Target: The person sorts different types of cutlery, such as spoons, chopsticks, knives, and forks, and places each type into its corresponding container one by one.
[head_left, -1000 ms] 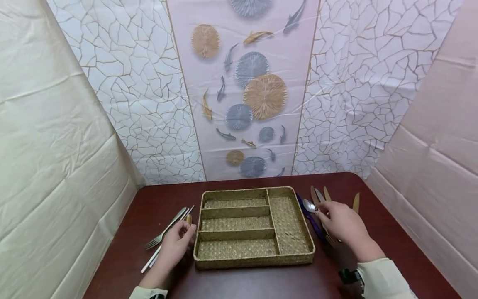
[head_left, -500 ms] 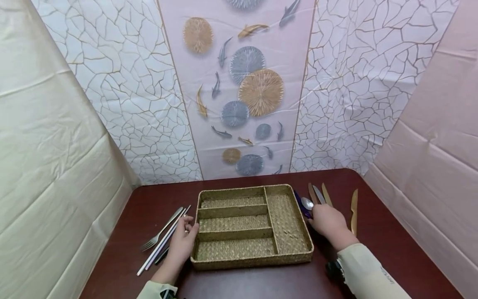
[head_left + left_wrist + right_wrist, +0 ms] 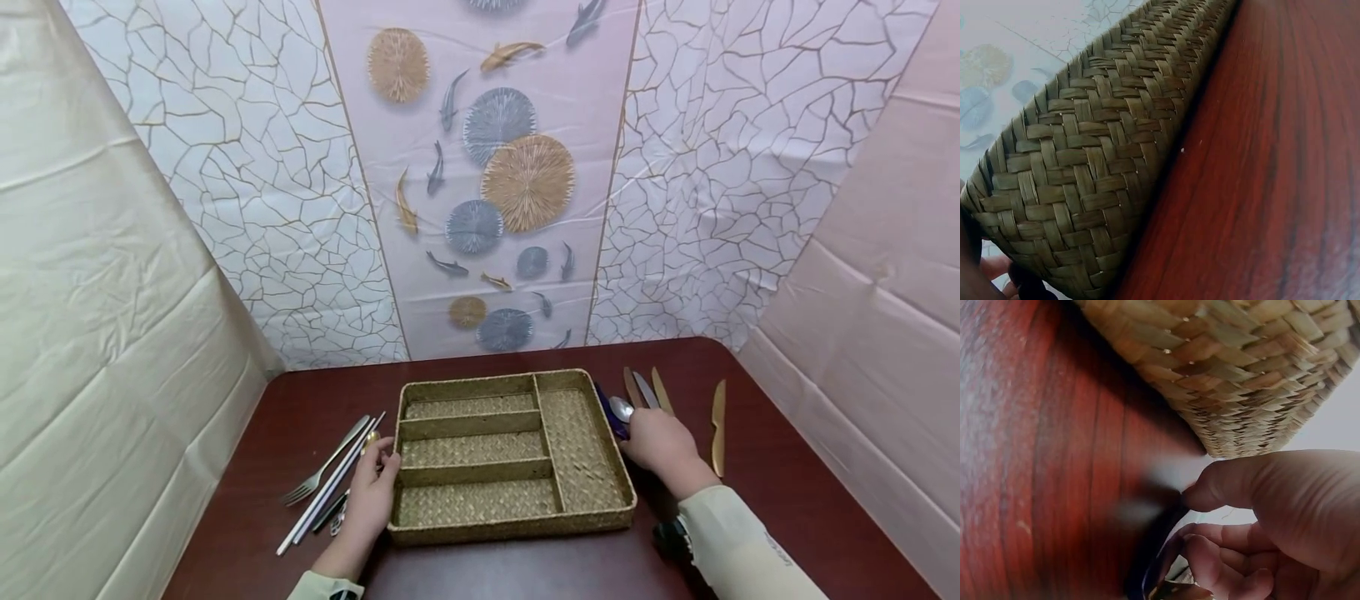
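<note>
My left hand (image 3: pixel 371 490) is at the left wall of the woven tray (image 3: pixel 517 527), thumb against the rim and fingers loosely bent. Its fingers show low in the left wrist view beside the tray's wall. A gold piece (image 3: pixel 371 439) shows just past those fingers; an ornate silver handle (image 3: pixel 339 518) lies by the wrist. To the tray's right, my right hand (image 3: pixel 662 446) pinches the thin handle of a purple utensil (image 3: pixel 1159 547) between thumb and fingers; its kind is hidden. A silver spoon (image 3: pixel 621 408) lies right beside that hand.
Left of the tray lie a fork (image 3: pixel 303 490) and pale chopsticks (image 3: pixel 318 492). Several knives, among them a silver knife (image 3: pixel 645 389), point away behind the right hand. A gold knife (image 3: pixel 718 429) lies apart at the far right. Fabric walls enclose the table (image 3: pixel 510 571).
My left hand has moved right, off the cutlery to the tray's left wall. My right hand has turned and shifted left and down, from beside the spoon onto the purple utensil.
</note>
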A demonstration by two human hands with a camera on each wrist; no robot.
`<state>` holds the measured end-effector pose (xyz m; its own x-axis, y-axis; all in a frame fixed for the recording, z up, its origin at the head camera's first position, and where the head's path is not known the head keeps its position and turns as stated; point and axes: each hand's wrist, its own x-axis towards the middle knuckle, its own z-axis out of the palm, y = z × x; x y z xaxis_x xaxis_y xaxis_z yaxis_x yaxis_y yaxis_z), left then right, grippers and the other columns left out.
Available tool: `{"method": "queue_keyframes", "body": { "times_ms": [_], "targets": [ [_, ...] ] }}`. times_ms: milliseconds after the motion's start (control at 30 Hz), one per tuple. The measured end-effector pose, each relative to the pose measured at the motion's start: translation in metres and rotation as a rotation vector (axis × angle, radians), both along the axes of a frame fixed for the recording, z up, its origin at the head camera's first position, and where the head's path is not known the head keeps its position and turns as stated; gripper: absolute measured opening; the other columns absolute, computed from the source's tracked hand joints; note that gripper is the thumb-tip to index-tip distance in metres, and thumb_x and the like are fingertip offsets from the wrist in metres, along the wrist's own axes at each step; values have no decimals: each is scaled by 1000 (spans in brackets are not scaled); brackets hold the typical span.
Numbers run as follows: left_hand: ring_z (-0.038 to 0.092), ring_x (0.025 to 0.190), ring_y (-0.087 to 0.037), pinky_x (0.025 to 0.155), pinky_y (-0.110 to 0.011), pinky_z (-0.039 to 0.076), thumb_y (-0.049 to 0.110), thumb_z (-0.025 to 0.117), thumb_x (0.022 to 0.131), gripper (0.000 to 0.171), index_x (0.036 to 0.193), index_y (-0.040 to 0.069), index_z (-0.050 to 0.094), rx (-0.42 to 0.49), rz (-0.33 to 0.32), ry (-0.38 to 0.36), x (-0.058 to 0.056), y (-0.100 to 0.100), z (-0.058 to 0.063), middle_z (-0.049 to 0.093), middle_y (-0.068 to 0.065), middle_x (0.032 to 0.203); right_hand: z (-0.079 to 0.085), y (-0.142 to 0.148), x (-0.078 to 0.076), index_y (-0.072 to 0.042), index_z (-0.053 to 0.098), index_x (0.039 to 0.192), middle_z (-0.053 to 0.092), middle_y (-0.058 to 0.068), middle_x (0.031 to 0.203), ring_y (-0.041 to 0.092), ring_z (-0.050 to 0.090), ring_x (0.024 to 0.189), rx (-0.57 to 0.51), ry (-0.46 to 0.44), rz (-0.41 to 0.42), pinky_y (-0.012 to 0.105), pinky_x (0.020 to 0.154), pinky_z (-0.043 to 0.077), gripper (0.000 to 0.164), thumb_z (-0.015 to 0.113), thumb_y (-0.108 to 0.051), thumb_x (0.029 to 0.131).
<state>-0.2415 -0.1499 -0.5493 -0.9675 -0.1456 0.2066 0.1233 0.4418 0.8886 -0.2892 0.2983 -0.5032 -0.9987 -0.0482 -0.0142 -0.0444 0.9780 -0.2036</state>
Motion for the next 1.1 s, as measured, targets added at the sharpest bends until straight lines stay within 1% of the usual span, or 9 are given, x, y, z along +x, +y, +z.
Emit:
{"method": "queue_keyframes", "body": {
  "times_ms": [67, 200, 367, 467, 633, 733, 800, 967, 1100],
  "targets": [
    [48, 94, -25, 82, -45, 41, 14, 53, 101, 31, 130, 4, 54, -1, -7, -9, 0, 0, 1, 50, -15, 101, 0, 0, 0, -14, 58, 55, 64, 8, 60, 22, 53, 51, -4, 5, -6, 45, 46, 46, 44, 70, -47, 81],
    [48, 89, -25, 77, -41, 40, 15, 51, 101, 31, 131, 7, 52, -21, -12, -35, 0, -1, 1, 49, -13, 100, -1, -3, 0, -16, 55, 50, 60, 3, 53, 21, 51, 49, -11, 26, -12, 44, 46, 45, 45, 69, -46, 80],
    [47, 84, -24, 73, -39, 39, 15, 51, 101, 30, 130, 7, 51, -29, -17, -51, -2, -1, 0, 47, -11, 97, 3, -5, 2, -15, 56, 52, 62, 7, 57, 23, 52, 49, -22, 28, -26, 46, 45, 45, 43, 70, -45, 80],
    [46, 82, -24, 71, -39, 38, 14, 51, 101, 30, 130, 7, 51, -26, -19, -52, -2, -1, 0, 46, -11, 96, 9, -4, 4, -15, 55, 52, 61, 6, 57, 24, 52, 50, -32, 30, -39, 46, 43, 43, 40, 70, -42, 78],
    [46, 78, -23, 69, -38, 38, 15, 51, 101, 30, 130, 8, 50, -38, -27, -48, -4, -2, 1, 46, -11, 96, 22, -1, 5, -15, 53, 53, 49, 0, 49, 21, 46, 45, -71, 21, -68, 38, 40, 37, 36, 68, -36, 78],
    [45, 76, -22, 67, -37, 37, 15, 50, 101, 30, 130, 8, 50, -43, -33, -52, -5, -2, 2, 45, -11, 95, 32, 0, 7, -16, 52, 52, 45, -2, 48, 19, 45, 44, -85, 39, -76, 35, 40, 35, 35, 68, -35, 78],
    [44, 74, -22, 66, -37, 37, 15, 50, 101, 29, 130, 8, 50, -45, -32, -55, -5, -2, 3, 45, -11, 94, 39, -2, 9, -16, 49, 49, 41, -3, 47, 18, 43, 43, -96, 53, -80, 34, 40, 33, 37, 68, -33, 77],
    [45, 74, -23, 66, -37, 37, 13, 51, 100, 29, 128, 7, 50, -40, -26, -40, -5, -2, 4, 45, -11, 92, 53, -15, 16, -20, 39, 47, 29, -7, 45, 14, 34, 38, -119, 90, -42, 31, 40, 28, 41, 66, -29, 77],
    [45, 73, -23, 65, -37, 37, 11, 51, 99, 29, 127, 6, 50, -32, -26, -28, -4, -1, 2, 45, -11, 91, 58, -32, 21, -21, 36, 48, 27, -9, 47, 12, 28, 41, -107, 141, 13, 31, 42, 27, 42, 67, -28, 75]
  ]
}}
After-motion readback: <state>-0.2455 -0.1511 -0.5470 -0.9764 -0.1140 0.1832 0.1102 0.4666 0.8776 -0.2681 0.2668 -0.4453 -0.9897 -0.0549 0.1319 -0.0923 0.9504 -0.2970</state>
